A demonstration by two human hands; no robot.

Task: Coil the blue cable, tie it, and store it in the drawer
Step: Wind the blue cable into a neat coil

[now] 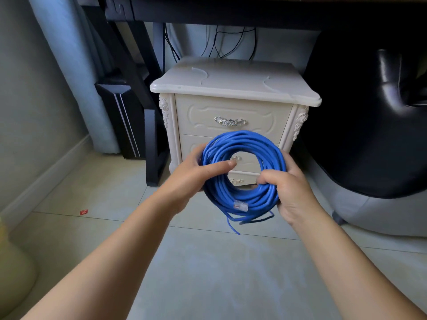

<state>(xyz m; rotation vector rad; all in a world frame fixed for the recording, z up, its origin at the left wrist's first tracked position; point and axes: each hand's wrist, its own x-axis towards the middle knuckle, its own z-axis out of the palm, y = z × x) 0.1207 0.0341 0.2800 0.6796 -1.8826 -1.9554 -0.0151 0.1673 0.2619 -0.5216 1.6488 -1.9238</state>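
Forearms reach out bare over pale floor tiles [208, 273], and between them hangs the cable [242, 176], a glossy blue plastic line wound into a thick round ring of many loose turns. The left hand [191, 179] clamps the ring's left side, thumb laid across the front strands and pointing into the hole, likely to stop the turns from springing apart. The right hand [288, 192] closes its grip round the lower right side, fingers curled through the middle. Held from both flanks like this, the ring stays flat and upright, facing the person. A clear plug [241, 206] shows at the bottom, and a short tail [233, 226] dangles free beneath; no tie is visible, so the binding seems not yet done. A red scrap [83, 212] lies on the tiles to the left.

Just behind the ring stands a cream cabinet [231, 88] with a smooth top, carved rose corners and moulded drawer fronts. Its upper drawer [231, 112] is shut, with an ornate silvery handle [230, 121]. Beyond, dark wires [231, 42] hang below a black desk [231, 12].
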